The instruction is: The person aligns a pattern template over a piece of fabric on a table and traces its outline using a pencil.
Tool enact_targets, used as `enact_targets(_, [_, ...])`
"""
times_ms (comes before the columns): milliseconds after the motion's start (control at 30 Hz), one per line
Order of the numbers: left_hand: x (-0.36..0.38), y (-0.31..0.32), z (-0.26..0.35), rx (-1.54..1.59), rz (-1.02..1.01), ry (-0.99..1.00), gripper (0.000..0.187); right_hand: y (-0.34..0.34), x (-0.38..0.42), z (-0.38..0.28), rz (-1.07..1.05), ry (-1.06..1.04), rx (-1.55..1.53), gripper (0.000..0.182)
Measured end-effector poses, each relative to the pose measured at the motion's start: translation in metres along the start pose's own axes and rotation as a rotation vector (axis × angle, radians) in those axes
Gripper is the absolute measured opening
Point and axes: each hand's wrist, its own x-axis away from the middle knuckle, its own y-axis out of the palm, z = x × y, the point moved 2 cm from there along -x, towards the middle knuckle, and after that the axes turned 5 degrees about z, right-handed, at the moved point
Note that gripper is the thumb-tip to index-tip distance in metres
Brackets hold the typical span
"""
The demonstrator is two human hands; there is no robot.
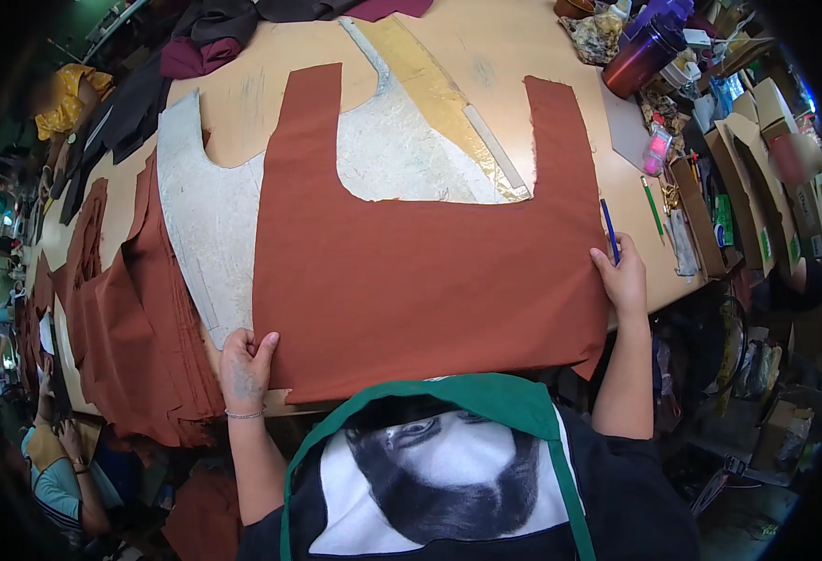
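Observation:
A rust-brown cut fabric piece [430, 280] with two upright straps and a scooped neckline lies in front of me on the table. My left hand [247, 363] pinches its lower left edge between thumb and fingers. On the other side, my right hand [622, 273] grips the right edge. A blue pencil [609, 227] sticks up from the fingers of that hand. Under the fabric and to its left are whitish pattern templates [207, 215]. A yellowish template [430, 84] with a ruler-like strip [495, 150] shows through the neckline opening.
Stacked rust-brown fabric [144, 327] hangs over the table's left edge. Dark and maroon cloth [201, 58] lies at the back left. A tumbler [645, 56], a green pencil [652, 208] and cardboard boxes [752, 178] crowd the right. Other people are at the left.

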Motion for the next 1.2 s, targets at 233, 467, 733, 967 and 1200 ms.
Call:
enact_targets(233, [0.001, 0.000, 0.002, -0.015, 0.016, -0.011, 0.034, 0.002, 0.002, 0.002, 0.042, -0.031, -0.026, 0.035])
enact_targets(467, [-0.001, 0.000, -0.002, -0.063, 0.017, 0.096, 0.034, 0.006, 0.001, 0.010, 0.085, -0.077, -0.040, 0.033])
enact_targets(733, [-0.003, -0.008, -0.004, -0.061, -0.092, 0.033, 0.034, 0.006, 0.003, 0.002, 0.037, -0.022, -0.034, 0.035])
enact_targets(967, [0.005, -0.022, -0.002, -0.053, -0.224, -0.014, 0.029, 0.009, 0.003, -0.005, 0.024, -0.059, -0.069, 0.035])
enact_targets(1200, [0.010, -0.008, 0.011, 0.055, -0.182, 0.044, 0.026, 0.005, 0.004, -0.012, -0.015, -0.047, -0.004, 0.034])
